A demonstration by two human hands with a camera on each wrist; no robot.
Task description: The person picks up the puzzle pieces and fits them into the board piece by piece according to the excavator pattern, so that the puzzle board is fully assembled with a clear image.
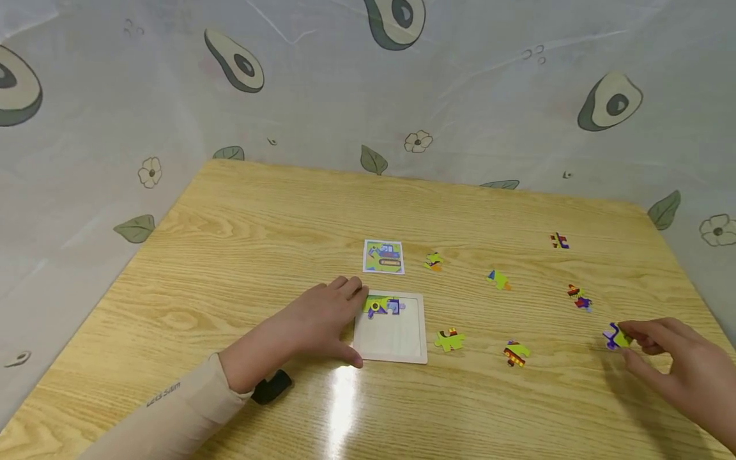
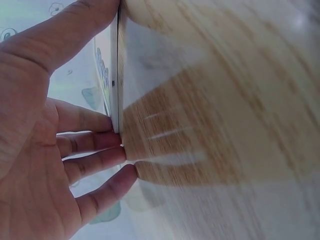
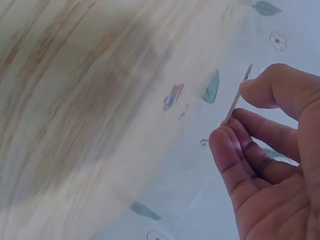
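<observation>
My right hand (image 1: 684,370) pinches a green and purple jigsaw piece (image 1: 614,337) between thumb and fingertips, raised over the table's right side. From the right wrist view that piece (image 3: 234,104) is seen edge-on. Around the left edge of a white puzzle tray (image 1: 391,342) my left hand (image 1: 316,319) lies with fingers extended. Its thumb is by the near left corner, its fingertips by the far left one. Joined pieces (image 1: 376,306) fill the tray's upper left, partly under those fingertips. In the left wrist view, fingertips touch the tray's side (image 2: 115,95) and the tabletop.
Beyond the tray lies a picture card (image 1: 383,257) of a digger. Several loose pieces are spread to the right, among them a green one (image 1: 450,340) and a red-yellow one (image 1: 515,353). A black object (image 1: 273,387) sits by the left wrist. A patterned cloth (image 1: 322,96) hangs behind.
</observation>
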